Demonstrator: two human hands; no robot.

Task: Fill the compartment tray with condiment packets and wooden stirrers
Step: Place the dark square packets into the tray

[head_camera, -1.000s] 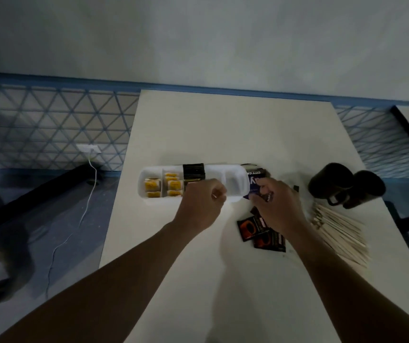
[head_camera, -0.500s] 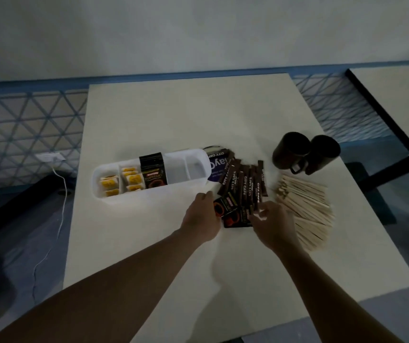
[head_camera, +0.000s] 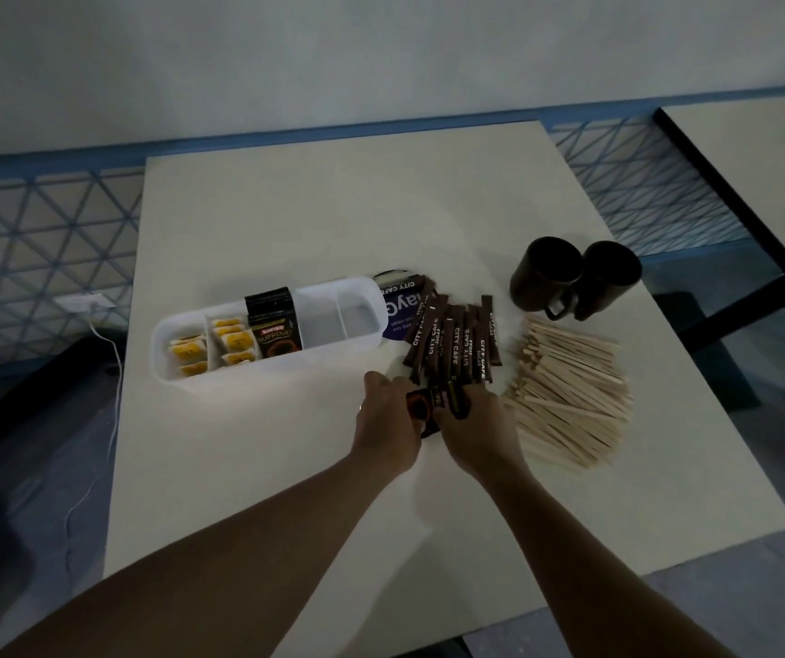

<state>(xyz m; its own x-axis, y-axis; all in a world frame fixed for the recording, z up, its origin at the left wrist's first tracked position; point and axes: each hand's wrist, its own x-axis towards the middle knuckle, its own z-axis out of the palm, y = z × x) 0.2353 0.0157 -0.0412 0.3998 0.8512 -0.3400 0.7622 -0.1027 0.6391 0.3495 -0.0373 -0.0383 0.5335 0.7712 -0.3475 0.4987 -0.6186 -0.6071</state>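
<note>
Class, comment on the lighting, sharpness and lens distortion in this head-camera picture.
Head view: dim, bluish light leaves the dark mugs nearly featureless; print on the sugar sticks is legible; coffee sachets gripped by left hand and right hand look smeared; wide-angle lens bows the blue wall strip.

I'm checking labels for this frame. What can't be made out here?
Head view:
- Black sachets: mostly covered by the left hand and right hand; count unclear.
- Purple packet: partly behind the tray and sugar sticks; wording cut off.
- Mugs: interiors too dark.
</note>
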